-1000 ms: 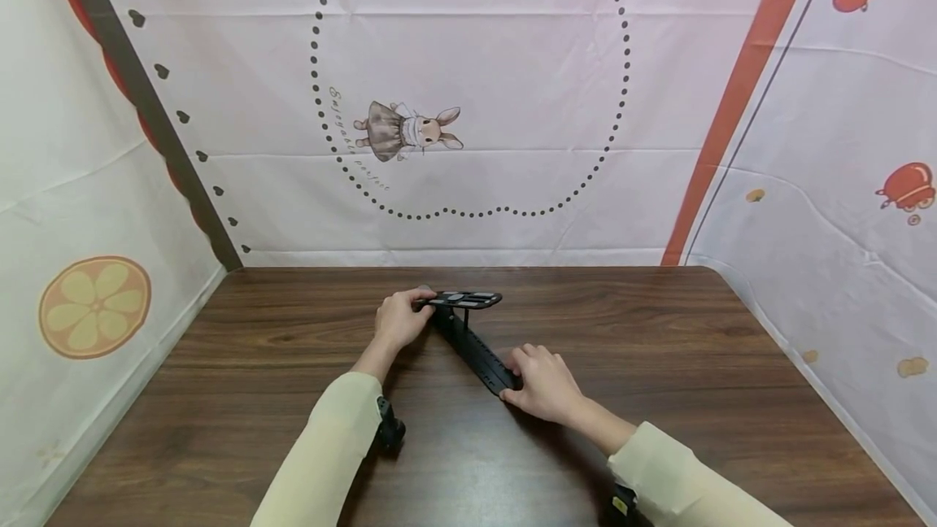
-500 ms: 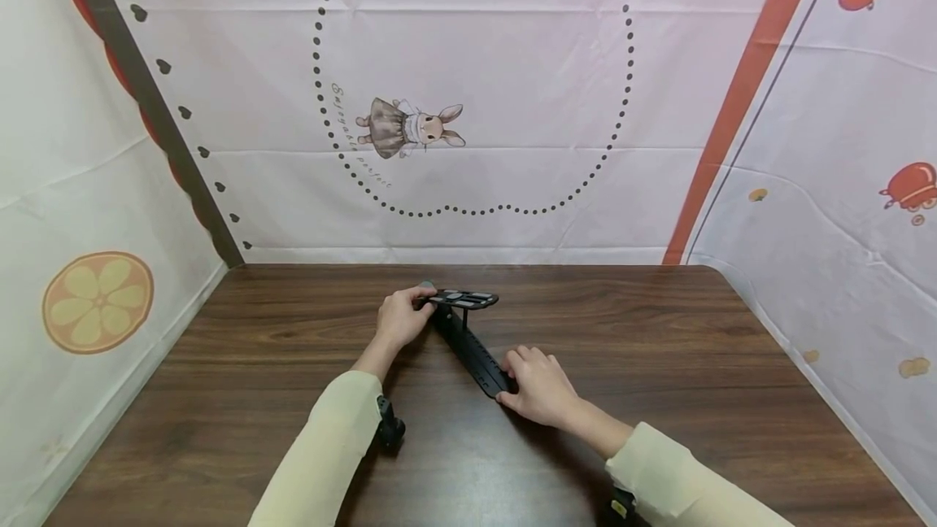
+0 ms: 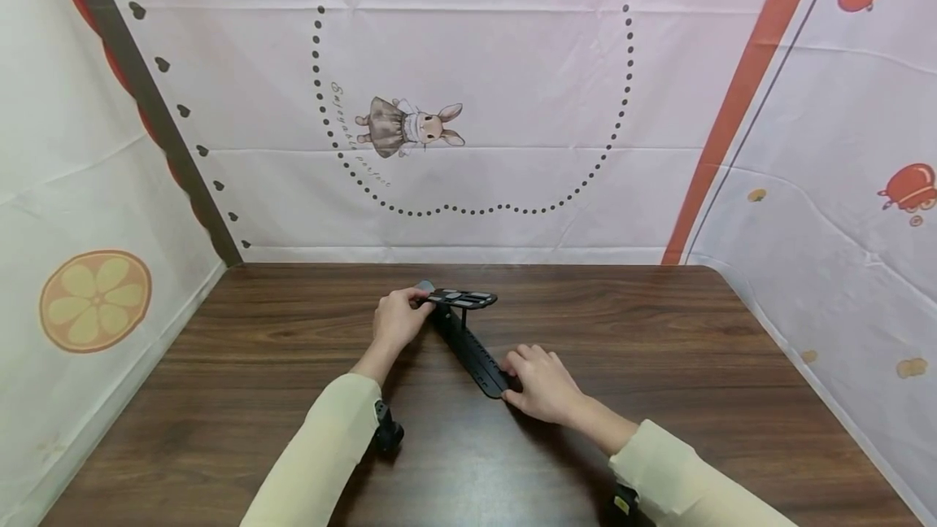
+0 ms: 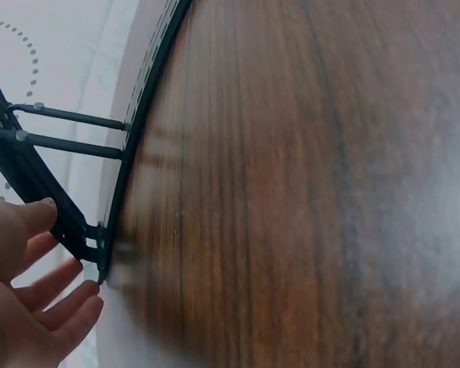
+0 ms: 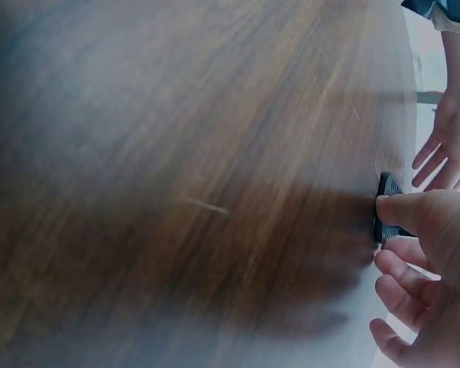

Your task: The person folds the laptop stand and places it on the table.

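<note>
A black folding stand [image 3: 472, 358] lies diagonally on the table, its slotted base running from far left to near right. Thin struts [image 4: 73, 116] prop a tilted upper plate [image 3: 468, 299] with pale pads above the base. At the far hinged end, my left hand [image 3: 398, 320] pinches the upper plate; in the left wrist view its thumb lies on the plate and the other fingers are bent below it. My right hand [image 3: 543, 385] holds the base's near end at its right side. The right wrist view shows that thumb pressed on the rounded black end [image 5: 387, 184].
The brown wood-grain table [image 3: 293, 446] reaches back to a white printed cloth [image 3: 512, 104], which also rises on both sides. Black wrist cameras [image 3: 388, 429] sit on both pale sleeves [image 3: 315, 454].
The stand's near end has swung slightly left and more of it shows beside my right fingers. Both hands stay at nearly the same places on the stand.
</note>
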Tool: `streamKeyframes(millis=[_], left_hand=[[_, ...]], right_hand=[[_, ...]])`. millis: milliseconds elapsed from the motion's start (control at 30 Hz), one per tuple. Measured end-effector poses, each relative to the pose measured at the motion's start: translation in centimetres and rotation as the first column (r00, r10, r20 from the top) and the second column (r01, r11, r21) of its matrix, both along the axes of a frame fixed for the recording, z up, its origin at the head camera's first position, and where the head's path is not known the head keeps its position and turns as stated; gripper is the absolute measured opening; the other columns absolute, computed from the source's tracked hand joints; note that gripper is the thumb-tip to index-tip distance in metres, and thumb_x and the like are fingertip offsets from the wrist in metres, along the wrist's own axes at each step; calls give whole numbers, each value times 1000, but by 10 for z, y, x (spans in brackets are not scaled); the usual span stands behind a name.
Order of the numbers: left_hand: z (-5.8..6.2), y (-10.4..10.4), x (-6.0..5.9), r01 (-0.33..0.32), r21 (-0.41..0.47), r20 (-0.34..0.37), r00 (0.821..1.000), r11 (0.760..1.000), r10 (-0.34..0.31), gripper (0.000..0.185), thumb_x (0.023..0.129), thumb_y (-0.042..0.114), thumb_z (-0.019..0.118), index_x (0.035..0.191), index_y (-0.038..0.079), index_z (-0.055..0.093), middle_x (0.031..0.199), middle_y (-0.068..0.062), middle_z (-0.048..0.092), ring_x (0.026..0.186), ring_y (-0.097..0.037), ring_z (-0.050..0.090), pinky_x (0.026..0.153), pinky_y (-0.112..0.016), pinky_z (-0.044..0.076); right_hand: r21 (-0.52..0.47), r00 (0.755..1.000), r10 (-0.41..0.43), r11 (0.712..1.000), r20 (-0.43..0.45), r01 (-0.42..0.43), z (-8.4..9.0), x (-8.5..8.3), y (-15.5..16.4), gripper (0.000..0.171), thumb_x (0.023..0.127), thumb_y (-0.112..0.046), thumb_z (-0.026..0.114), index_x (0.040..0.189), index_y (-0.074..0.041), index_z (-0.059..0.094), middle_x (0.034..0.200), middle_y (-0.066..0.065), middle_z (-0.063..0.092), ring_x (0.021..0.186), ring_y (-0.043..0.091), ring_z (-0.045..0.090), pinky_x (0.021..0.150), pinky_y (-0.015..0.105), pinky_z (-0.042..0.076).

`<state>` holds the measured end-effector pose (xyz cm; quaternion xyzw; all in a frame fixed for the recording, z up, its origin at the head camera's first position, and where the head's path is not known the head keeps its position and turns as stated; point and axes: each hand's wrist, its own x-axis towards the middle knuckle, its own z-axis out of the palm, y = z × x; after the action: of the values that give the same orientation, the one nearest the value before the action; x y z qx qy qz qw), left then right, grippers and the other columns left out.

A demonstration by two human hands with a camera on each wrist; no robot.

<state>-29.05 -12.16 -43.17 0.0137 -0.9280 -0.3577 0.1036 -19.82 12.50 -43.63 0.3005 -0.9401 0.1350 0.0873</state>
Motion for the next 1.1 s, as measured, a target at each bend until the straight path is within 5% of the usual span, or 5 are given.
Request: streamKeyframes(millis=[367,833,1100], left_hand=[[-3,1,-2,7,39,-35,999,999,-6,24,84,28,67,105,16,71,103,-5,69,94,-25,63,76,-41,48],[-3,9,-6,49,83,-40,998,995,-46,21,84,24,67,103,15,70,101,-5,70,95,-23,64,84,-41,47],[-4,11,-10,76,88,-38,997,993,-73,23,84,24,67,104,14,70,100,-5,70,96,-22,64,86,-40,47]], right_hand=[[-78,981,148,984,-126,-158,-3,-3,8,22,69,-13,75,88,-11,63,82,-1,54,76,17,51,61,32,40],[42,982,182,983,-54,-180,-1,-11,10,26,77,-30,73,98,-17,62,96,-3,57,84,14,50,72,38,44],[65,962,273,960,-13,-272,3,-17,12,42,80,-32,70,118,-16,61,120,-1,59,110,21,51,85,44,44]])
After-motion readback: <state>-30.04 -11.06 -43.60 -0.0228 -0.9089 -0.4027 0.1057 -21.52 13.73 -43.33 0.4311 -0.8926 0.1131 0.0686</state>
